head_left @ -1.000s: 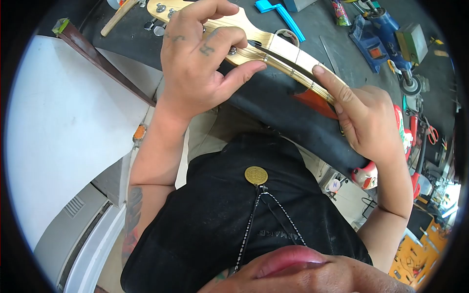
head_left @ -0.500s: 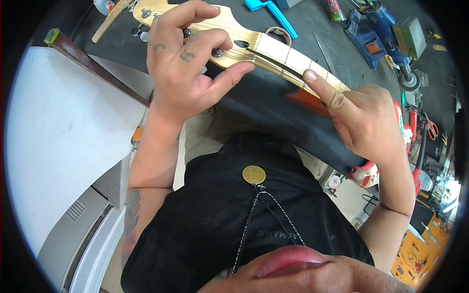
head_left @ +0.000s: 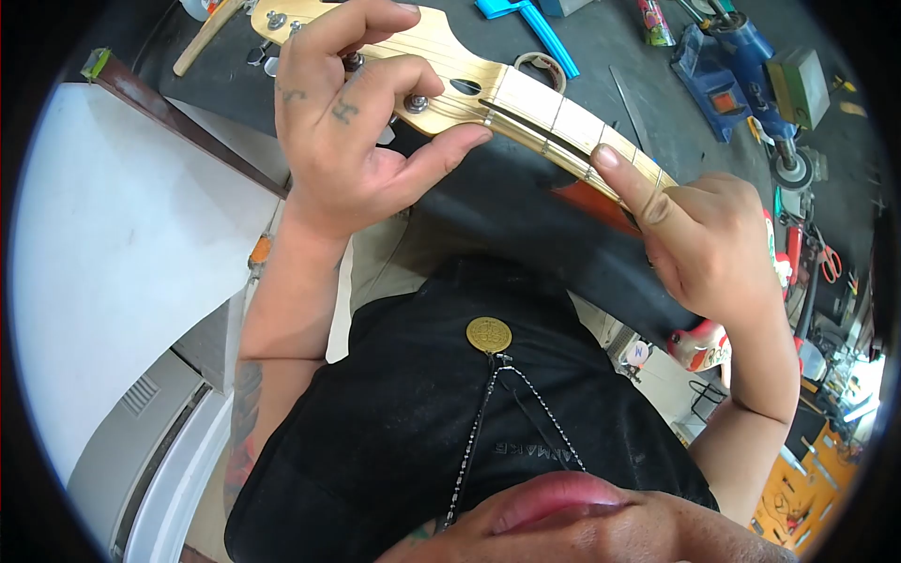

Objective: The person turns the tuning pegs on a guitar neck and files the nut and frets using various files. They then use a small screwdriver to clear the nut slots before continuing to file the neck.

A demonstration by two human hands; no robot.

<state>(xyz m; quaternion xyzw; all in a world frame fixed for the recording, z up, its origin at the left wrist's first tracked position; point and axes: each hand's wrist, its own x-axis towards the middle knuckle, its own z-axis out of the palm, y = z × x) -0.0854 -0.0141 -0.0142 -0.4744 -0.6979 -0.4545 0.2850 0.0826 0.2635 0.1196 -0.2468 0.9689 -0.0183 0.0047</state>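
Observation:
A pale wooden guitar neck (head_left: pixel 554 111) with strings and frets runs diagonally across the upper middle, its headstock (head_left: pixel 432 39) at the upper left. My left hand (head_left: pixel 352 141) is over the headstock, fingers bent and apart near the tuning pegs, thumb stretched to the neck's near edge by the nut. Its fingers do not close round anything. My right hand (head_left: pixel 704 230) is around the neck farther right, with its index finger stretched along the strings and the other fingers curled, partly hidden. A dark narrow strip shows along the neck beside the strings.
Beyond the neck lie a tape roll (head_left: pixel 542 71), a blue tool (head_left: pixel 540 33) and a thin metal strip (head_left: pixel 627 105). A blue vise (head_left: pixel 727 84) stands at the upper right, near red-handled scissors (head_left: pixel 829 264). A white panel (head_left: pixel 131 244) is at left.
The view has shifted slightly, and the neck shows a little farther right and lower. Both hands keep nearly the same pose on the guitar.

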